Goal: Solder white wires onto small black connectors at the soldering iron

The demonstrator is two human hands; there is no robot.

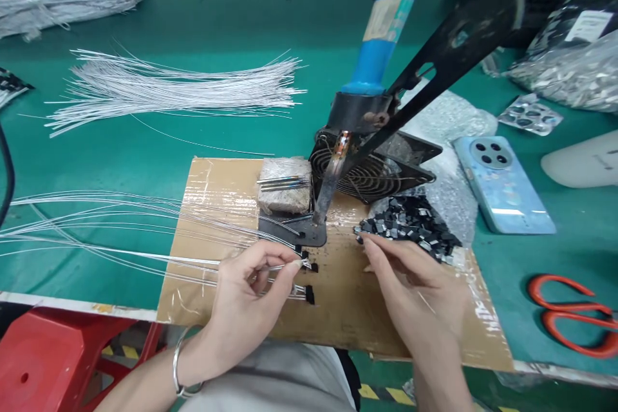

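Observation:
My left hand (258, 296) is closed, its thumb and fingers pinching thin white wires (193, 260) near their right ends. Beside its fingertips, wires ending in small black connectors (309, 295) lie on the brown cardboard (338, 318). My right hand (415, 283) pinches a small dark piece (358, 230) at its fingertips, at the left edge of a pile of small black pieces (410, 225). Just above the hands, the metal tip (331, 183) of a blue-handled soldering iron (381, 32) points down over a dark plate (290, 226).
A black fan (371, 170) stands behind the iron. A bundle of white wires (183, 87) lies at the back left. To the right are a light-blue phone (512, 196), orange-handled scissors (560, 312) and a white cup (586, 161). A red stool (43, 360) is at lower left.

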